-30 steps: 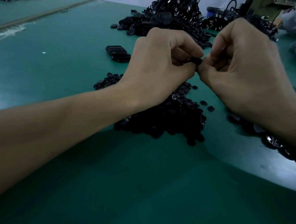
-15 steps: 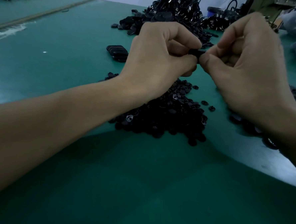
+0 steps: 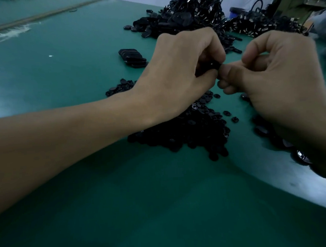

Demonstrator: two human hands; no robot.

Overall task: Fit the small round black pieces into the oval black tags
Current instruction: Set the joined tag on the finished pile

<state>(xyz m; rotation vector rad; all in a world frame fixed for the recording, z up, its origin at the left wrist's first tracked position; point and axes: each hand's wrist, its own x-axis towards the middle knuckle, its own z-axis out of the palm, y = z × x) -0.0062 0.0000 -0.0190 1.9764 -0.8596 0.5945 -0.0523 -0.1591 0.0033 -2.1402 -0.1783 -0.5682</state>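
From the head view, the left hand was clenched around an oval tag, held above the green table. The right hand, fingers curled, pinched the tag's right end; any round piece between its fingertips was hidden. The pile of small round pieces lay just under both hands. A stack of tags sat farther left.

Green table, heap of round black pieces, stacked oval tags
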